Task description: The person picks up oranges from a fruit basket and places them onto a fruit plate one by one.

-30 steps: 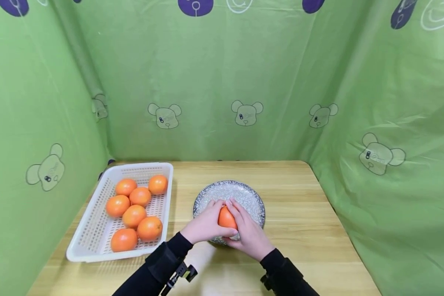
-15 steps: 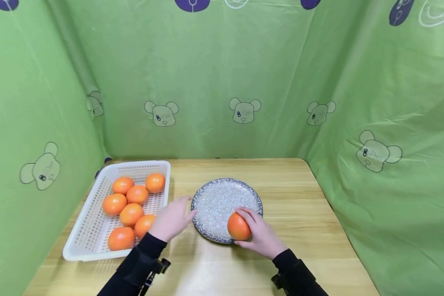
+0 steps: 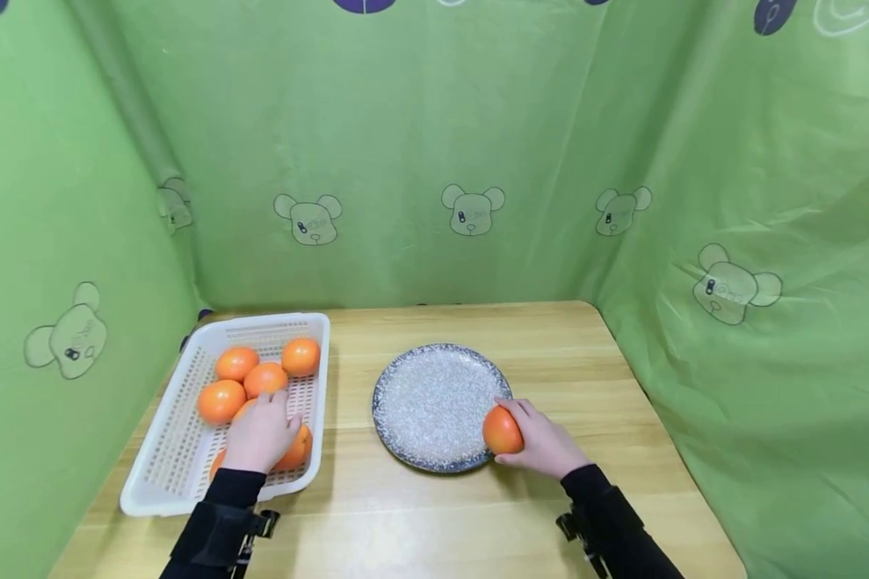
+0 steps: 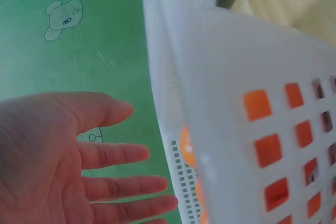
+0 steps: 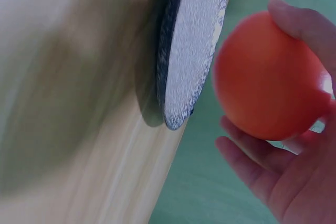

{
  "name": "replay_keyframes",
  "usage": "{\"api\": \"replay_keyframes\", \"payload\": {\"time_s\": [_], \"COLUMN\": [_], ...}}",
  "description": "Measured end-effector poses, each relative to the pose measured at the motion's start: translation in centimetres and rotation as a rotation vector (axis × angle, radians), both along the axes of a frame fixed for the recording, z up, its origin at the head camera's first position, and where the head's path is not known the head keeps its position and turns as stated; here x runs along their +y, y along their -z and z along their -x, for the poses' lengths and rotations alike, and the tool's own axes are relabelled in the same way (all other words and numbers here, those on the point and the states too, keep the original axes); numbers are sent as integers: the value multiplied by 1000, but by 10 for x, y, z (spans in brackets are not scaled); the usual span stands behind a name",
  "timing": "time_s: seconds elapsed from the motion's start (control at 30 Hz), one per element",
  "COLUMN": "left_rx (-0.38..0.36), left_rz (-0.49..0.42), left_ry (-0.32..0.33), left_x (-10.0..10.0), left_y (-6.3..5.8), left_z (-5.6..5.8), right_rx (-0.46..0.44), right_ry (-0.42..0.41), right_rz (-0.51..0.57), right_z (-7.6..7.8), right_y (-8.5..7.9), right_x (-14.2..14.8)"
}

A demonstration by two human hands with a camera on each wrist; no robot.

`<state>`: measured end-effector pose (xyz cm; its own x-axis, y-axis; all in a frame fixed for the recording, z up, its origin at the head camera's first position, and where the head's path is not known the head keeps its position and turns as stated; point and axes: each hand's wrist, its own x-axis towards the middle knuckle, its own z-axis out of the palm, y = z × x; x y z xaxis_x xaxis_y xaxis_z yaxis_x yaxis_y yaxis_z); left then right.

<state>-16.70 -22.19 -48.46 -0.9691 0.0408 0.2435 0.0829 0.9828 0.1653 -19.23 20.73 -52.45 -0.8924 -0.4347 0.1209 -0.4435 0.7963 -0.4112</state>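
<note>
My right hand (image 3: 543, 444) grips an orange (image 3: 502, 432) by the plate's right edge. In the right wrist view the thumb and fingers curl round that orange (image 5: 270, 77), which is lifted off the table. Over the white basket, my left hand (image 3: 259, 434) reaches down among several oranges and partly hides some of them. The left wrist view has the left hand (image 4: 79, 161) with fingers spread and nearly straight, holding nothing, close to the basket wall (image 4: 226, 77). A speckled grey plate (image 3: 438, 406) with a dark rim lies between the two hands, bare on top.
The perforated white basket (image 3: 161, 450) stands on the left of the wooden table (image 3: 405, 523). Green sheeting (image 3: 391, 153) printed with bear heads hangs around the back and both sides.
My hands have parted. The left has let go of the orange and moved left over the basket. The right has carried the orange rightward, from over the plate to its right edge.
</note>
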Motion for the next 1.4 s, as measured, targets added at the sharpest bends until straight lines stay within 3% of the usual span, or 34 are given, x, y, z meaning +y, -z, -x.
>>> {"api": "replay_keyframes", "payload": {"time_s": [0.3, 0.43, 0.57, 0.8, 1.07, 1.23, 1.4], "left_rx": [-93, -123, -127, -146, -175, -206, -179], "left_rz": [-20, -37, -44, -50, -39, -47, -50], "left_ry": [-25, -22, -19, -13, -25, -40, -20], "left_x": [3, 7, 10, 13, 13, 12, 7], "left_y": [-1, 0, 2, 4, 5, 3, 0], "left_z": [-3, -6, -7, -8, -8, -6, -4], "right_rx": [-191, -203, -150, 29, 121, 131, 92], "right_ry": [20, 48, 75, 125, 154, 140, 136], "right_rz": [-135, -186, -233, -244, -240, -215, -153], "right_z": [80, 109, 126, 132, 124, 122, 115], "right_y": [-8, -1, 14, 42, 56, 52, 31], "right_x": [-29, -42, -54, -62, -60, -57, -47]}}
